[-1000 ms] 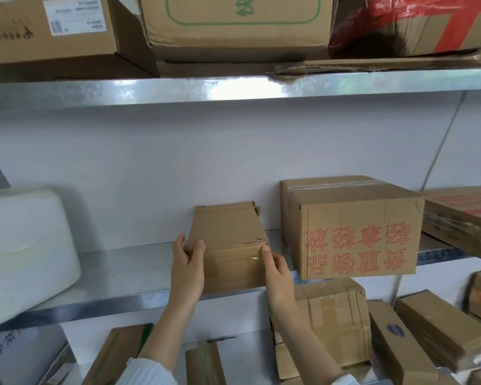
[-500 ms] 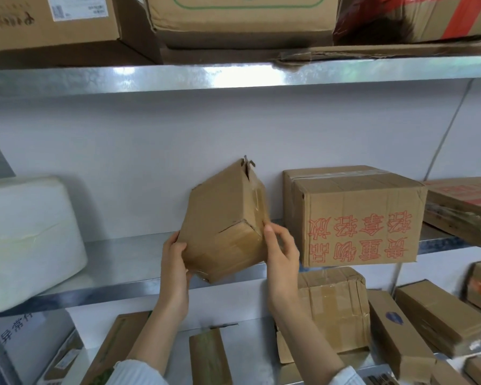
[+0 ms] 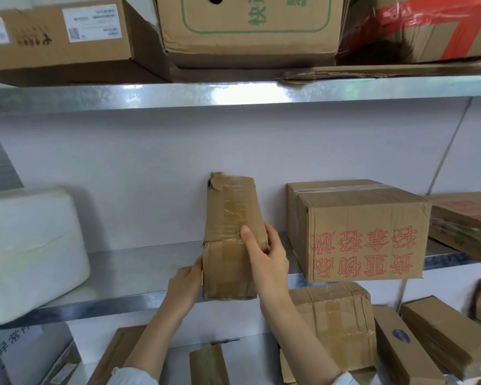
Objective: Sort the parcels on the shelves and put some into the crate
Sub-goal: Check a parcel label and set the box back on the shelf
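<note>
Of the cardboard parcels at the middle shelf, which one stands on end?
The small taped parcel held by the left hand and right hand; the red-lettered carton beside it sits flat.

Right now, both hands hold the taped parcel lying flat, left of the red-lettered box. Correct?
Not flat: the head view shows the parcel standing upright on end, held by the left hand and right hand, left of the red-lettered box.

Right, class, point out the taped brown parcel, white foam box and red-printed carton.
taped brown parcel [image 3: 229, 212]: head view, upper face.
white foam box [image 3: 31, 251]: head view, front face.
red-printed carton [image 3: 364, 226]: head view, front face.
</note>
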Tool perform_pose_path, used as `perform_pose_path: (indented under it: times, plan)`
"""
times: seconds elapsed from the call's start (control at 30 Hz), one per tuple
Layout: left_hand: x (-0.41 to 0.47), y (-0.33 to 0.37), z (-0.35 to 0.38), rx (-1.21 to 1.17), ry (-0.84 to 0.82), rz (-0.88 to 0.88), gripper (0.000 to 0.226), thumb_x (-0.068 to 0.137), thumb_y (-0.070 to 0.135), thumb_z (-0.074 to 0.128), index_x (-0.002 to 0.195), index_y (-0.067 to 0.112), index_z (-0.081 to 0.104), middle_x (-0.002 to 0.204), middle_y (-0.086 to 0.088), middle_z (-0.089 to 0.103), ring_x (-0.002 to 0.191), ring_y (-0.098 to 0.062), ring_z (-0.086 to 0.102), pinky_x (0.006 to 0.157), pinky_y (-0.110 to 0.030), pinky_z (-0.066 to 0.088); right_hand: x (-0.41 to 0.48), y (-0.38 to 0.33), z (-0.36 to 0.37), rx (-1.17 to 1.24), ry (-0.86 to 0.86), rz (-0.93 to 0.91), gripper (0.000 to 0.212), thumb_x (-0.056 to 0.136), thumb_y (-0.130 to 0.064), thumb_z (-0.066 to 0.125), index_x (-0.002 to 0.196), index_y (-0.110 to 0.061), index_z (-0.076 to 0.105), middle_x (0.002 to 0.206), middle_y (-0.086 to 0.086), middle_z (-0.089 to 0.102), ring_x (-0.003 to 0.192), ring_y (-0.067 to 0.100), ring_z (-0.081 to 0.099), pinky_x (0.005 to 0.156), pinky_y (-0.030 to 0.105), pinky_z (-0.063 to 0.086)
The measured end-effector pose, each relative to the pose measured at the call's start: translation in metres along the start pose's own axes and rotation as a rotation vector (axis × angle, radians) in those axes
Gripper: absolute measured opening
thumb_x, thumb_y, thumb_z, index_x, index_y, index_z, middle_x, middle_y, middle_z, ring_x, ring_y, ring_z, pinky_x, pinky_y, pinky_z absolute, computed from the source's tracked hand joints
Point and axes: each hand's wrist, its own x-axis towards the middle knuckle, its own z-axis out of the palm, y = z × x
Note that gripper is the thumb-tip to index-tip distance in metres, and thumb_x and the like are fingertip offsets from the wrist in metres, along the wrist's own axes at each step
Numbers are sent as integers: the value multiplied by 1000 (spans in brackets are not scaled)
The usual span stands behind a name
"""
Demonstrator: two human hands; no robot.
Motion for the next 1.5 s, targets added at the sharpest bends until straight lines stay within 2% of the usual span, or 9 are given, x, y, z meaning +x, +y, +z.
perform_pose_path:
  times: [0.23, 0.37, 0.5, 0.6, 0.73, 0.93, 1.1, 1.37, 1.5]
  plan:
    - [15, 26, -14, -195, 65, 51, 45, 102, 44, 26, 132, 22, 50, 133, 3, 48, 129, -24, 43, 112, -42, 31, 17, 3, 25, -110, 58, 68, 59, 78, -62, 63, 127, -32, 52, 115, -9, 58, 107, 12, 56, 98, 40, 47]
    - [11, 66, -32, -83, 233, 427, 26, 101, 31, 33, 93, 26, 57, 97, 7, 50, 97, -13, 47, 87, -29, 35, 25, 10, 35, -16, 59, 154, 85, 53, -82, 59, 123, -35, 53, 116, -8, 61, 108, 15, 58, 100, 45, 46]
    - [24, 111, -26, 375, 138, 402, 55, 95, 51, 32, 141, 22, 42, 154, -7, 24, 139, -24, 28, 109, -44, 30, 21, 26, 31, 183, 15, 258, 79, 67, -85, 44, 131, -38, 51, 127, -10, 57, 118, 12, 52, 106, 41, 39]
    - [22, 134, -8, 580, 47, 256, 92, 84, 77, 24, 150, 13, 22, 160, -10, 7, 145, -33, 14, 111, -53, 25, 22, 43, 19, 272, 160, 376, 59, 92, -62, 38, 137, -26, 49, 135, -8, 51, 128, 16, 44, 111, 39, 32]
    - [31, 142, 3, 712, -85, 88, 134, 45, 102, 24, 149, 17, 29, 155, -11, 26, 136, -36, 34, 106, -53, 33, 22, 62, -1, 107, 253, 415, 6, 96, -20, 51, 99, -21, 57, 111, 7, 60, 99, 21, 54, 86, 34, 44]
    - [43, 138, -5, 625, -134, 122, 94, 46, 71, 59, 124, 20, 49, 132, -3, 52, 113, -26, 55, 95, -43, 47, 21, 68, -6, 46, 100, 451, 14, 92, -27, 61, 96, -15, 56, 92, 7, 61, 89, 23, 59, 89, 41, 52]
    - [33, 131, -14, 529, -62, 118, 103, 46, 67, 58, 137, 23, 37, 131, 0, 48, 115, -26, 53, 94, -37, 46, 19, 69, -4, 80, 40, 467, 27, 91, -33, 62, 107, -12, 60, 99, 7, 61, 89, 19, 58, 90, 39, 53]
    - [20, 92, -77, 184, -76, 132, 71, 65, 60, 64, 129, 32, 49, 111, 3, 62, 97, -19, 62, 75, -32, 52, 12, 59, -4, 371, -241, 463, 31, 92, -28, 62, 115, -8, 66, 102, 8, 75, 98, 20, 69, 94, 38, 54]
    - [14, 61, -90, -131, -42, 95, 51, 82, 42, 64, 128, 23, 52, 105, -3, 67, 91, -21, 66, 68, -31, 52, 8, 58, 7, 379, -351, 419, 36, 99, -44, 43, 127, -26, 57, 108, -4, 74, 101, 15, 68, 92, 37, 55]
